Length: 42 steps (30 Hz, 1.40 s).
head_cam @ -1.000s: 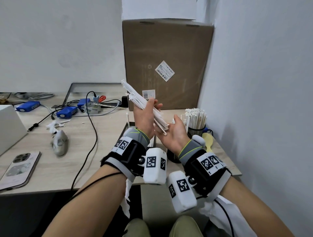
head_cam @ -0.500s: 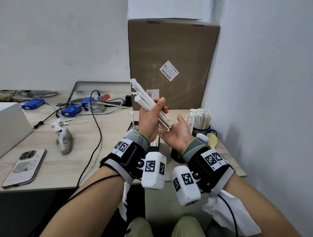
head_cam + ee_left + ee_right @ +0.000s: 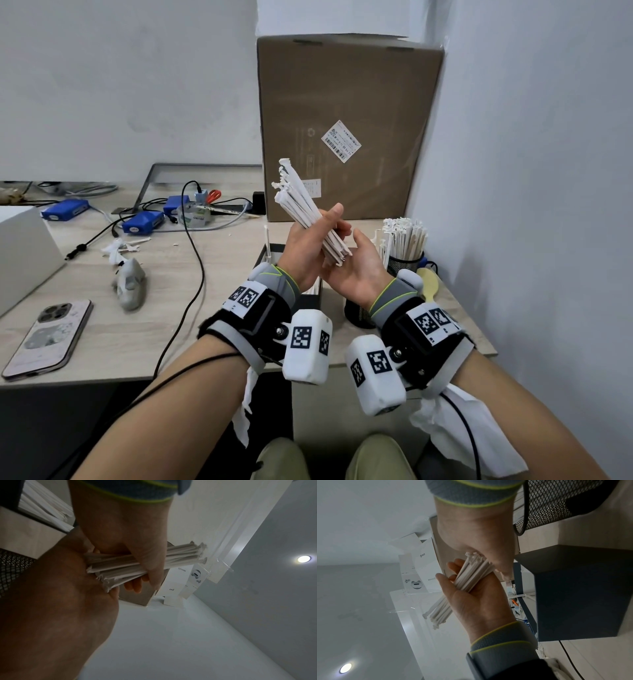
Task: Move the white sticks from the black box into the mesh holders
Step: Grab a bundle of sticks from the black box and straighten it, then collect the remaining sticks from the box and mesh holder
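Observation:
My left hand [image 3: 305, 246] grips a bundle of white sticks [image 3: 301, 205] that slants up and to the left, in front of the cardboard box. My right hand [image 3: 359, 267] is open, its palm against the bundle's lower ends. In the left wrist view the left hand [image 3: 128, 527] wraps its thumb over the sticks [image 3: 180, 555]. The right wrist view shows the stick ends [image 3: 471, 577] butting against the right hand [image 3: 479, 534]. Below both hands stands the black box [image 3: 260, 257], mostly hidden. One mesh holder [image 3: 406, 263] full of sticks stands at the right, and another mesh holder [image 3: 356, 313] lies under my right wrist.
A tall cardboard box [image 3: 342, 120] stands behind the hands, and a wall runs close on the right. On the desk to the left lie a phone [image 3: 48, 339], a grey mouse [image 3: 130, 284], black cables [image 3: 191, 257], blue devices [image 3: 142, 221] and a white box [image 3: 20, 250].
The bundle has tipped steeper, and its lower ends sit tighter against the right palm. Both hands stay above the black box.

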Tool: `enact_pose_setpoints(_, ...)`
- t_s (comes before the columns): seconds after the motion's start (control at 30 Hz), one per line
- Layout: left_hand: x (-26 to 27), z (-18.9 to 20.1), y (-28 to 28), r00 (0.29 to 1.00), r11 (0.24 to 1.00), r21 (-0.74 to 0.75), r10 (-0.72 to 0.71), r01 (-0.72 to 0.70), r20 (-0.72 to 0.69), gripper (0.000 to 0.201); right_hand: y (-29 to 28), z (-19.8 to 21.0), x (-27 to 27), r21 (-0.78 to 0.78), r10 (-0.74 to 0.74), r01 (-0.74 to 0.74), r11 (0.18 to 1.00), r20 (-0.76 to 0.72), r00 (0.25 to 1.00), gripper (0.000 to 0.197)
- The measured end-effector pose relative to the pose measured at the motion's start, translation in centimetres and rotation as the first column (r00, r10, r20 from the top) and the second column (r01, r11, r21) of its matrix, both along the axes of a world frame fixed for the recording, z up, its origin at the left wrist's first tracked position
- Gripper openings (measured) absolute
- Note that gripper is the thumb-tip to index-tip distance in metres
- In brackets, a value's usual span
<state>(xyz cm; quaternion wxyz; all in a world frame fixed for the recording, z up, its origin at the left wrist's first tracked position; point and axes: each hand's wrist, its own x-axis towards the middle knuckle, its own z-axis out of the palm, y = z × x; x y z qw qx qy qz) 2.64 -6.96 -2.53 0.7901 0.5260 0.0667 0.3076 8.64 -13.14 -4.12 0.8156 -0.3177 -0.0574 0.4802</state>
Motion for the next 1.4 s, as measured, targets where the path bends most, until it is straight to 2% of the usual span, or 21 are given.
enact_pose_setpoints(0.2, 0.1, -0.3, 0.3, 0.999, 0.999, 0.027, 0.043, -0.043, 0.004, 0.028, 0.0, -0.2, -0.1, -0.019, -0.005, 0.005, 1.0, 0.027, 1.0, 0.062)
enact_pose_setpoints(0.37, 0.3, -0.6, 0.4, 1.0, 0.999, 0.041, 0.013, -0.013, -0.013, 0.025, 0.2, -0.5, 0.4, -0.031, 0.037, -0.035, 0.999, 0.062, 0.997, 0.061)
enact_pose_setpoints(0.47, 0.3, -0.6, 0.8, 1.0, 0.999, 0.042, 0.016, -0.016, 0.004, 0.026, -0.3, -0.3, 1.1, -0.097, 0.059, -0.041, 0.994, 0.192, 0.98, 0.063)
enact_pose_setpoints(0.57, 0.2, -0.8, 1.1, 1.0, 0.997, 0.081, 0.017, -0.016, -0.01, 0.027, -0.9, 1.4, 1.9, -0.128, -0.019, 0.076, 0.989, 0.397, 0.918, 0.05)
enact_pose_setpoints(0.63, 0.4, -1.3, 1.2, 0.998, 0.991, 0.136, 0.014, -0.006, -0.061, 0.024, -1.1, 3.1, 2.0, -0.095, -0.101, 0.201, 0.975, 0.616, 0.782, 0.037)
enact_pose_setpoints(0.67, 0.4, -1.5, 1.2, 0.996, 0.984, 0.176, 0.006, 0.011, -0.094, 0.023, -1.3, 4.1, 1.9, -0.065, -0.138, 0.27, 0.961, 0.734, 0.665, 0.032)
enact_pose_setpoints(0.73, 0.4, -1.8, 1.0, 0.988, 0.957, 0.284, -0.017, 0.062, -0.157, 0.027, -1.7, 6.2, 1.5, 0.023, -0.168, 0.388, 0.921, 0.924, 0.344, 0.031)
enact_pose_setpoints(0.77, 0.3, -1.9, 0.9, 0.983, 0.933, 0.348, -0.025, 0.088, -0.183, 0.03, -1.9, 7.3, 1.4, 0.076, -0.167, 0.415, 0.907, 0.968, 0.188, 0.032)
enact_pose_setpoints(0.87, 0.0, -1.6, 0.4, 0.972, 0.855, 0.5, -0.02, 0.138, -0.234, 0.033, -2.2, 9.5, 1.0, 0.164, -0.101, 0.395, 0.904, 0.979, -0.177, 0.035)
enact_pose_setpoints(0.93, -0.1, -1.3, 0.2, 0.97, 0.84, 0.525, -0.007, 0.137, -0.243, 0.029, -2.1, 10.0, 0.4, 0.047, 0.097, 0.397, 0.917, 0.937, -0.336, 0.039)
enact_pose_setpoints(1.0, -0.1, -1.2, 0.0, 0.97, 0.841, 0.527, 0.006, 0.126, -0.243, 0.02, -2.0, 9.6, -0.3, -0.12, 0.315, 0.442, 0.889, 0.861, -0.399, 0.046)
enact_pose_setpoints(1.07, -0.1, -1.4, -0.2, 0.972, 0.844, 0.521, -0.001, 0.127, -0.236, 0.017, -2.0, 9.1, -0.6, -0.171, 0.376, 0.458, 0.872, 0.835, -0.403, 0.047)
enact_pose_setpoints(1.13, -0.2, -1.6, -0.3, 0.974, 0.848, 0.516, -0.001, 0.122, -0.228, 0.022, -2.4, 8.9, -0.5, -0.139, 0.298, 0.418, 0.898, 0.89, -0.344, 0.043)
enact_pose_setpoints(1.2, 0.0, -1.7, 0.0, 0.978, 0.873, 0.479, 0.007, 0.095, -0.207, 0.025, -2.5, 8.7, 0.1, -0.041, 0.136, 0.383, 0.923, 0.965, -0.224, 0.039)
enact_pose_setpoints(1.27, 0.2, -1.3, 0.3, 0.988, 0.911, 0.408, 0.009, 0.055, -0.154, 0.025, -2.8, 8.0, 0.9, -0.035, 0.059, 0.388, 0.921, 0.997, -0.051, 0.055)
enact_pose_setpoints(1.33, 0.4, -0.8, 0.5, 0.994, 0.937, 0.346, -0.018, 0.055, -0.111, 0.019, -3.0, 7.4, 1.5, -0.195, 0.15, 0.328, 0.924, 0.976, 0.157, 0.081)
enact_pose_setpoints(1.37, 0.5, -0.5, 0.5, 0.994, 0.937, 0.34, -0.048, 0.08, -0.102, 0.015, -3.0, 7.1, 1.6, -0.276, 0.217, 0.277, 0.92, 0.95, 0.224, 0.087)
enact_pose_setpoints(1.4, 0.6, -0.3, 0.3, 0.991, 0.926, 0.359, -0.083, 0.117, -0.108, 0.013, -3.1, 6.9, 1.7, -0.324, 0.264, 0.234, 0.917, 0.93, 0.255, 0.084)
